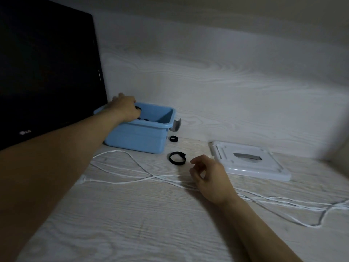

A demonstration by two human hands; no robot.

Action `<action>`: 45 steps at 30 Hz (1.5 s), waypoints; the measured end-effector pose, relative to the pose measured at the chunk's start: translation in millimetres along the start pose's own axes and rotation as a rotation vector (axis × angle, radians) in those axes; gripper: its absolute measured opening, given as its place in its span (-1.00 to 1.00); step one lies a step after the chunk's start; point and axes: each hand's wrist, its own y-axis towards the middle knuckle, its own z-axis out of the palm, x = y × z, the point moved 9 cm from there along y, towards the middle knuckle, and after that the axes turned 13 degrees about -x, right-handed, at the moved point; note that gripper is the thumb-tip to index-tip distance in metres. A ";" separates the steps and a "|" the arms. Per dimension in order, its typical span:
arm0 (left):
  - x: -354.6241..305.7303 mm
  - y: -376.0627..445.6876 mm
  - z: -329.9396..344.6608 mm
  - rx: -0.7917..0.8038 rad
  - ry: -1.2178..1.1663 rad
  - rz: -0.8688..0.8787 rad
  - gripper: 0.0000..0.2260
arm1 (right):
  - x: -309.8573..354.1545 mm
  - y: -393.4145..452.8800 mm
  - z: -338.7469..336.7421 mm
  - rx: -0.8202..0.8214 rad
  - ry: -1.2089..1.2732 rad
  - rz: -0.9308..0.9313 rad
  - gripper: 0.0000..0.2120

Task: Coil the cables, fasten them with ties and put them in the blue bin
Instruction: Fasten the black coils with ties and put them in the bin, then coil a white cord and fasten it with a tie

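Risking snagging white cable (132, 178) lying loose under right hand (211, 178), fingers loosely curled, empty, while left hand (124, 108) fingers, grip unclear, reaching into blue bin (139, 137).

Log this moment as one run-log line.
left hand: in blue bin, on black coil | right hand: empty, above white cable | two black ties on table | cable uncoiled

"LG" logo on black monitor (47, 72) lower bezel; no other text
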 end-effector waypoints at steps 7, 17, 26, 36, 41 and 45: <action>-9.1 -21.4 30.3 0.473 -0.015 -0.057 -0.63 | -1.0 -1.1 2.3 0.024 0.009 0.023 -0.83; -26.1 -59.6 -47.1 -0.706 -0.400 0.286 -0.88 | 13.7 -6.4 12.6 0.108 -0.015 -0.106 -0.80; -73.7 -195.9 33.2 -0.005 -0.535 0.408 -0.81 | 9.9 -15.4 38.6 0.261 -0.273 -0.126 -0.78; -56.1 -187.5 28.5 -0.223 -0.554 0.413 -0.91 | 38.0 -2.5 1.1 -0.145 0.043 -0.148 -0.92; -25.5 -179.5 -11.5 -0.528 -0.616 0.280 -0.69 | 39.0 1.5 -22.2 -0.270 -0.058 -0.118 -0.65; 6.1 -172.8 -18.4 -0.544 -0.442 0.035 -0.43 | 36.4 3.4 -36.1 -0.372 -0.171 -0.135 -0.58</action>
